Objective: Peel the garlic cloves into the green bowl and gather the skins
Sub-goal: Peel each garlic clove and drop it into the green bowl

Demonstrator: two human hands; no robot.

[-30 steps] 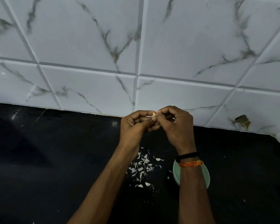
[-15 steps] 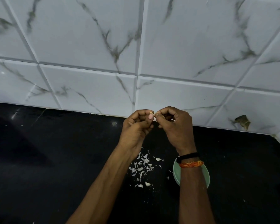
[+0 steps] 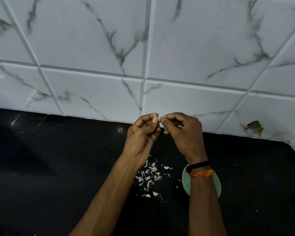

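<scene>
Fingertips of the left hand (image 3: 142,133) and right hand (image 3: 184,132) meet, both sets curled and pinching a garlic clove (image 3: 158,118), of which only a pale sliver shows between thumb and forefinger; whether it is peeled cannot be told. Below the hands, loose skins (image 3: 149,178) lie scattered on the black counter (image 3: 49,167). The green bowl (image 3: 185,181) sits just right of the skins, largely hidden by the right forearm; its contents are not visible.
</scene>
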